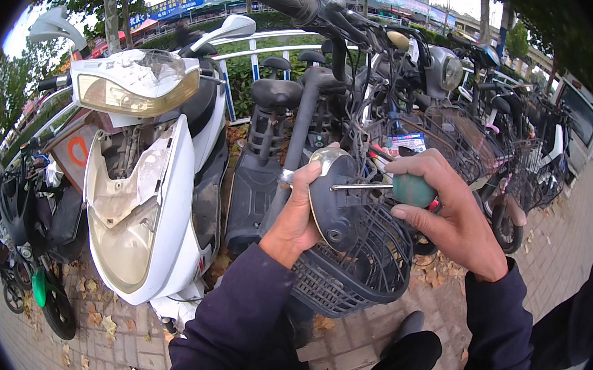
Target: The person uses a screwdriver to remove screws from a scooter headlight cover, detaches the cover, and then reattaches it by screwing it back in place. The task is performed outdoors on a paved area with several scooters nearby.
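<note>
The left grip (292, 221) is closed round the edge of a lamp (340, 213); the right grip (461, 217) is wrapped on a screwdriver (412, 191) whose tip reaches the lamp between both grips. A tilted shaft could skid toward the left grip; loose holding could drop the lamp toward the basket (343, 295) below.

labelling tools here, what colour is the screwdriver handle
The handle is dark green, clearest in the head view.
</note>
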`<action>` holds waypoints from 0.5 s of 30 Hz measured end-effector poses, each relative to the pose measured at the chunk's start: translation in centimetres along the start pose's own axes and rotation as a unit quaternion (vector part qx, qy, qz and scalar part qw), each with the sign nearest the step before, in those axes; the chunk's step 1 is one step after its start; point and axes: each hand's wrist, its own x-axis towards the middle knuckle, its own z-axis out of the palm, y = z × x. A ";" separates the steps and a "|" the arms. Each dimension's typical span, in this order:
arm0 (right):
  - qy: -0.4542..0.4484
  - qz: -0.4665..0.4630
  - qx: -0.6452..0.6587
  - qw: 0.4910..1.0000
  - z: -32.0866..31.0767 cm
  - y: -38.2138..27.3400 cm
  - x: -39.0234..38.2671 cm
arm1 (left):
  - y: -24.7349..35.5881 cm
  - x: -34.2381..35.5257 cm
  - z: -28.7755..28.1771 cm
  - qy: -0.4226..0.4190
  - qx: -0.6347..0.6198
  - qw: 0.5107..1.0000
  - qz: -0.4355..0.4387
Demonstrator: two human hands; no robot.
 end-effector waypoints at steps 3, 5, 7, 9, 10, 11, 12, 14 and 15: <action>-0.022 -0.001 -0.021 1.000 -0.4 -0.5 -0.2 | 0.0 0.2 -0.4 -0.009 -0.005 1.000 -0.003; -0.028 -0.003 -0.024 0.999 -0.6 -0.7 -0.2 | 0.0 0.2 -0.5 -0.010 -0.001 1.000 -0.004; -0.030 -0.017 -0.026 0.999 -0.6 -0.6 -0.1 | -0.1 0.2 -0.5 -0.005 -0.002 1.000 -0.008; -0.030 -0.041 -0.026 0.998 -0.5 -0.3 0.1 | -0.2 0.2 -0.4 0.008 0.028 1.000 0.005; -0.029 -0.043 -0.023 0.998 -0.5 -0.1 0.1 | -0.2 0.2 -0.3 0.007 0.040 0.999 0.012; -0.028 -0.045 -0.019 0.998 -0.4 0.0 0.1 | -0.2 0.2 -0.3 0.016 0.039 0.999 0.009; -0.026 -0.045 -0.012 0.999 -0.4 0.1 0.1 | -0.2 0.2 -0.3 0.014 0.035 0.999 0.008; -0.021 -0.046 -0.015 0.999 -0.3 0.2 0.1 | -0.1 0.3 -0.3 0.013 0.029 0.999 0.006; -0.018 -0.044 -0.014 0.999 -0.2 0.2 0.1 | -0.1 0.3 -0.3 0.013 0.029 0.999 0.005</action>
